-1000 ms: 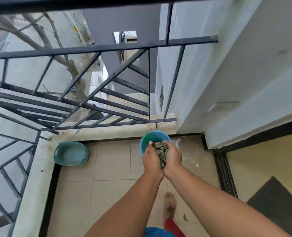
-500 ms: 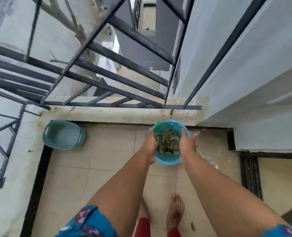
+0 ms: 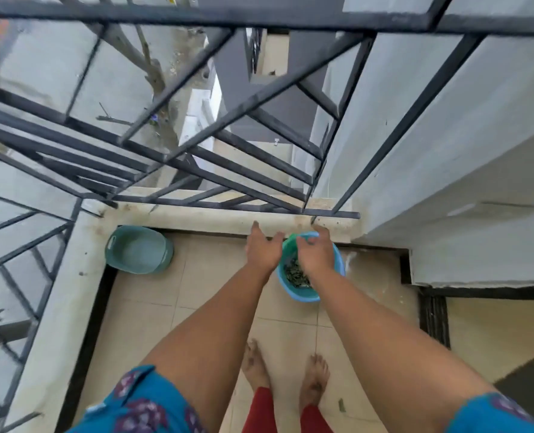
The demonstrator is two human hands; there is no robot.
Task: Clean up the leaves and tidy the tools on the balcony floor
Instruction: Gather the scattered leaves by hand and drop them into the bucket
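Overhead, both arms outstretched, left hand (image 3: 264, 250) fingers spread, right hand (image 3: 315, 253) loosely curled, empty over leaf-filled bucket (image 3: 306, 295)

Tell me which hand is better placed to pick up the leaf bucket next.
Right, probably. The right hand hovers over the blue bucket of leaves, fingers near its far rim; the left hand hangs open beside it.

Tiled floor (image 3: 215, 310): teal basin (image 3: 138, 250), blue bucket (image 3: 303, 292).

Blue bucket (image 3: 303, 295), teal basin (image 3: 139, 250)
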